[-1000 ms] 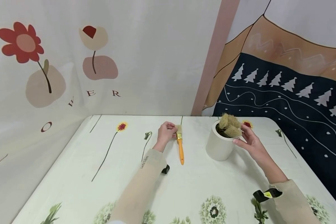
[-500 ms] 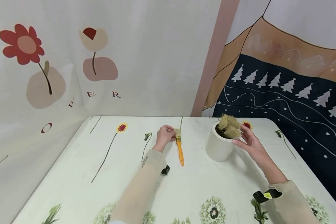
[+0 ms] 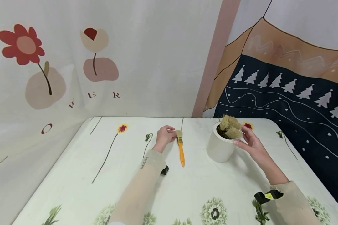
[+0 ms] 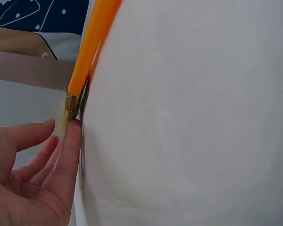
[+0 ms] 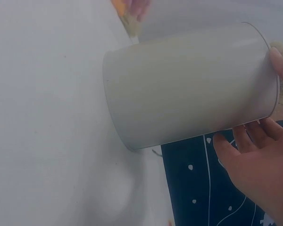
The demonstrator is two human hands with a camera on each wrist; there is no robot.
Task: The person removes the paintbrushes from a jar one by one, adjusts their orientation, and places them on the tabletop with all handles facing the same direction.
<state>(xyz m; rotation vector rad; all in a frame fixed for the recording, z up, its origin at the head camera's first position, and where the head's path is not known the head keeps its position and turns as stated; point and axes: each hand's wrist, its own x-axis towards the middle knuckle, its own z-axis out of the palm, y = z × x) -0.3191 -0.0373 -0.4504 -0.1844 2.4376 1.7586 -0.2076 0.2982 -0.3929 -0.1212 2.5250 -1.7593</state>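
A paintbrush (image 3: 181, 151) with an orange handle lies on the table in the head view, bristles toward the far edge. Beside the bristles is my left hand (image 3: 165, 137). In the left wrist view, a fingertip touches the brush (image 4: 87, 52) by its bristle end, while the thumb stands apart from it. To the right, a white cylindrical pot (image 3: 219, 150) stands upright, with beige, bristly clumps (image 3: 229, 126) at its mouth. My right hand (image 3: 253, 145) holds the pot near its rim, thumb and fingers around the upper side. The bottom of the pot's inside is hidden.
The table (image 3: 124, 175) has a white cloth printed with flowers. A pale curtain (image 3: 155, 59) with printed flowers hangs behind it, and a dark tree-patterned cloth (image 3: 284, 103) hangs at the right. Black straps are on both wrists.
The paintbrush's bristle end has shifted slightly left and nearer. My left hand has drawn a little left of the bristles. The right hand and the pot stay put.
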